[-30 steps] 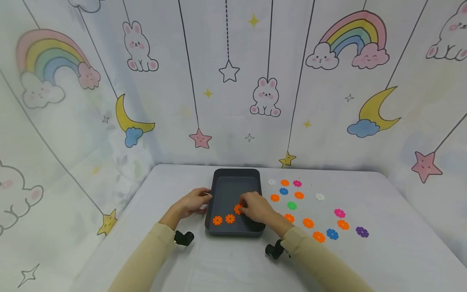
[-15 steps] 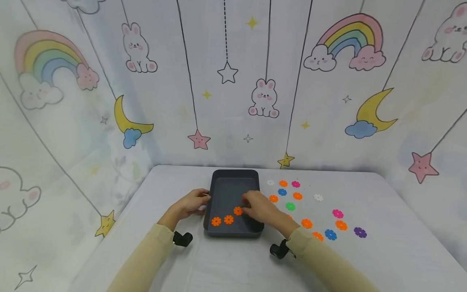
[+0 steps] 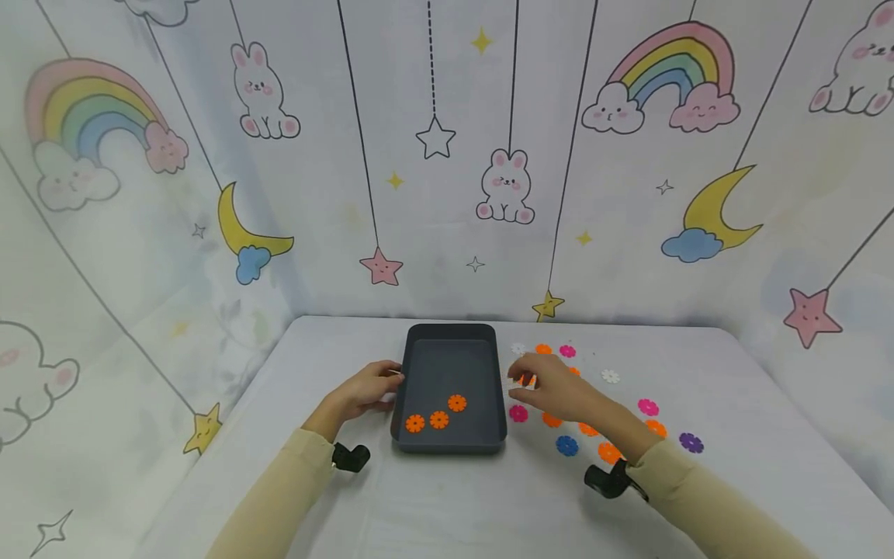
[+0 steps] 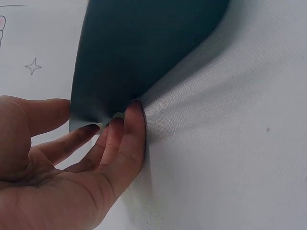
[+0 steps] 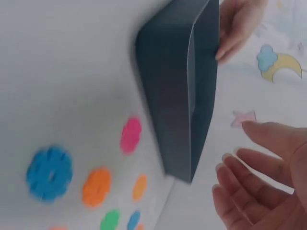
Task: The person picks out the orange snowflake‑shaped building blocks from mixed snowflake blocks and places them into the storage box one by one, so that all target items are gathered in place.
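Note:
A dark grey rectangular tray (image 3: 450, 361) lies on the white table with three orange notched plastic discs (image 3: 439, 420) in its near half. My left hand (image 3: 366, 386) holds the tray's left side; in the left wrist view its thumb meets the rim and its fingers lie against the outer wall. Just right of the tray, my right hand (image 3: 555, 384) hovers over loose discs, fingers loosely bent and holding nothing. Near it are a pink disc (image 3: 518, 413) and a blue disc (image 3: 567, 446). The right hand and forearm cover some discs.
More discs are scattered on the right half of the table, among them a white disc (image 3: 611, 376) and a purple disc (image 3: 691, 442). Behind the table hangs a white cloth (image 3: 447, 233) printed with rabbits, stars and rainbows.
My right hand has let go of the third orange disc in the tray and moved right, over the tray's edge to the loose discs. The left hand has stayed at the tray.

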Demonstrator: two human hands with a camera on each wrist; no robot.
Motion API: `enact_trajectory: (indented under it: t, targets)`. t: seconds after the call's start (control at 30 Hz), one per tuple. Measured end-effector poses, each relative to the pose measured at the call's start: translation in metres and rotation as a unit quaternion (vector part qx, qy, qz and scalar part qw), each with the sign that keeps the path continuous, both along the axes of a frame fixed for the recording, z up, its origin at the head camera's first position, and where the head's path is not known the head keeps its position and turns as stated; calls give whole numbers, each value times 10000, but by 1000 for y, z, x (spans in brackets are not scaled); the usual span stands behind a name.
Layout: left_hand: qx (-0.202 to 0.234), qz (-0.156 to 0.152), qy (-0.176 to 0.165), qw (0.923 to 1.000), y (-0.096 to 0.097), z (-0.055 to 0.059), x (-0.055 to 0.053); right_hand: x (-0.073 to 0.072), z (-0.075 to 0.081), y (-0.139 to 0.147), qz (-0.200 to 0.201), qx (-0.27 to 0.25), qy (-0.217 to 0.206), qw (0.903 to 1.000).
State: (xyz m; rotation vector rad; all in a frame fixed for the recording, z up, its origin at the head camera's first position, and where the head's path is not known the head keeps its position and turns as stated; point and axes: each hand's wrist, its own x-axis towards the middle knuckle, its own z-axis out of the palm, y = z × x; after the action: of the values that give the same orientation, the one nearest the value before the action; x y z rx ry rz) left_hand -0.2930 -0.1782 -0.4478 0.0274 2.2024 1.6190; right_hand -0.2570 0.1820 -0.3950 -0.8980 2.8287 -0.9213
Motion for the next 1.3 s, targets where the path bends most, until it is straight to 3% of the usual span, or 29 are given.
enact_trajectory:
  t: [0.3, 0.5, 0.7, 0.9, 1.3]
  targets:
    - [10, -16, 0, 10000, 2, -2, 1, 8, 13, 75, -328, 461, 46, 9984]
    - [-25, 3, -66, 10000, 4, -3, -1, 14, 13, 127, -601, 845, 24, 9946]
    - [-13, 64, -77, 9999, 5, -1, -2, 18, 1, 171, -799, 1143, 68, 9902]
    - [-18, 14, -65, 10000, 4, 0, -2, 23, -13, 202, -864, 1198, -200, 9888]
    - [-29, 24, -85, 10000, 1, -1, -3, 18, -46, 225, -1067, 916, -899, 9860]
